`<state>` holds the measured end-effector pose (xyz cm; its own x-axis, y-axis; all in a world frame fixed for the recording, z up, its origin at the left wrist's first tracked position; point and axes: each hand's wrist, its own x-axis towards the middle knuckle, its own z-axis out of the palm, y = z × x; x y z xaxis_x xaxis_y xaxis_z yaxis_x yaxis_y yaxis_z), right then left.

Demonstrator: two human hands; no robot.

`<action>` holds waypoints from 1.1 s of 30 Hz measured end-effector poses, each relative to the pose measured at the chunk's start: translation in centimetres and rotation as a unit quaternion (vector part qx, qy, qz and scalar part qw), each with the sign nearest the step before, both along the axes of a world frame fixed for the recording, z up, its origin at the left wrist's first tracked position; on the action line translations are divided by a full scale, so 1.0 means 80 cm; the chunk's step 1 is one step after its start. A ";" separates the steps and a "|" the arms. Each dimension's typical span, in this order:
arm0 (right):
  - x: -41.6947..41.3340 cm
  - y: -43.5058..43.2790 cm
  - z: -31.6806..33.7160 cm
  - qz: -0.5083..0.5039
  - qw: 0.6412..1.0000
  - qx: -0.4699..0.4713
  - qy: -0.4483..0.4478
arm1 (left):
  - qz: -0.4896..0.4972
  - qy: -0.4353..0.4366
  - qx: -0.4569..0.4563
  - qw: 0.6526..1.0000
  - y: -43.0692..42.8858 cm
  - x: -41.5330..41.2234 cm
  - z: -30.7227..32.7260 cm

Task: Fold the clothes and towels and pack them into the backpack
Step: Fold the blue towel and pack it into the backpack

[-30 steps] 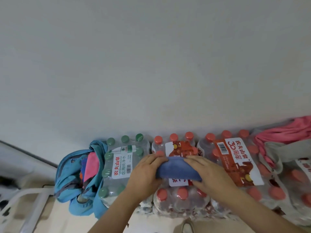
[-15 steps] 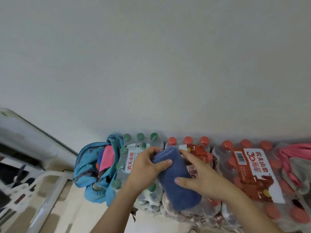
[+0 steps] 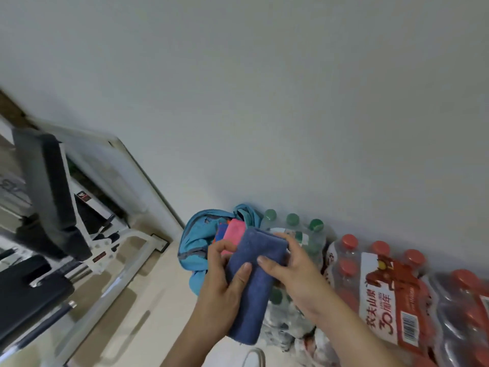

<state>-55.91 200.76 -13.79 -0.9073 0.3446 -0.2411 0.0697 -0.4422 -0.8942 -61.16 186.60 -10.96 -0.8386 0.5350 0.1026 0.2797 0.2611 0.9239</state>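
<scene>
A folded dark blue towel [image 3: 254,282] is held upright between both hands. My left hand [image 3: 225,282] grips its left edge, thumb across the front. My right hand [image 3: 291,271] holds its upper right side, fingers on the front and top. Just behind the towel's top end sits the open light blue backpack [image 3: 197,237] on the floor against the wall. A folded pink cloth [image 3: 234,230] and a bit of orange and blue fabric show inside its mouth.
Shrink-wrapped packs of bottles stand along the wall: green caps [image 3: 292,221] right of the backpack, red caps [image 3: 381,263] farther right. White and black exercise equipment [image 3: 53,207] fills the left. The floor [image 3: 148,300] is beige tile.
The towel has gone from lying flat on the bottle packs to being lifted and carried left toward the backpack's mouth. The view has swung left, and the pink clothes at right have left the frame.
</scene>
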 end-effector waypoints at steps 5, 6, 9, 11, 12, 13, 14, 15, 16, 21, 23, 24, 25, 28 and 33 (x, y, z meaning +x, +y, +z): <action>-0.055 -0.005 -0.006 0.075 0.907 0.400 -0.105 | 0.084 0.086 -0.034 0.992 -0.061 -0.090 0.001; -0.068 -0.006 -0.004 0.094 0.869 0.472 -0.116 | 0.092 0.080 -0.041 0.992 -0.069 -0.112 0.000; -0.114 -0.022 -0.005 0.150 0.798 0.571 -0.124 | 0.091 0.090 -0.077 0.989 -0.076 -0.175 -0.012; -0.146 -0.034 -0.017 0.189 0.744 0.625 -0.141 | 0.060 0.086 -0.102 0.989 -0.067 -0.216 -0.032; -0.159 -0.038 -0.024 0.208 0.716 0.648 -0.157 | 0.034 0.078 -0.095 0.992 -0.059 -0.234 -0.044; -0.170 -0.040 -0.031 0.225 0.690 0.665 -0.178 | 0.004 0.064 -0.076 0.995 -0.051 -0.250 -0.059; -0.179 -0.040 -0.036 0.237 0.667 0.677 -0.204 | -0.025 0.045 -0.055 0.997 -0.041 -0.263 -0.074; -0.187 -0.039 -0.040 0.243 0.649 0.682 -0.231 | -0.050 0.020 -0.038 0.998 -0.030 -0.274 -0.089; -0.196 -0.037 -0.044 0.243 0.638 0.684 -0.256 | -0.074 -0.008 -0.026 0.997 -0.020 -0.281 -0.105; -0.225 -0.021 -0.065 0.251 0.607 0.671 -0.343 | -0.171 -0.044 -0.087 0.980 0.003 -0.285 -0.188; -0.226 -0.017 -0.071 0.245 0.583 0.692 -0.348 | -0.201 -0.053 -0.125 0.970 -0.002 -0.286 -0.203; -0.225 -0.014 -0.074 0.235 0.572 0.706 -0.347 | -0.219 -0.061 -0.133 0.965 -0.005 -0.289 -0.206; -0.225 -0.011 -0.077 0.225 0.561 0.719 -0.344 | -0.238 -0.068 -0.141 0.959 -0.008 -0.293 -0.207; -0.234 -0.003 -0.081 0.189 0.543 0.740 -0.349 | -0.288 -0.087 -0.164 0.939 -0.018 -0.303 -0.208; -0.274 -0.001 -0.079 0.200 0.527 0.723 -0.399 | -0.277 -0.129 -0.129 0.943 -0.032 -0.299 -0.213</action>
<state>-77.85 200.72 -20.08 -0.7858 0.5105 -0.3492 0.5072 0.8549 0.1085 -85.08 184.02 -27.97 -0.4020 0.8779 -0.2602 0.2127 0.3660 0.9060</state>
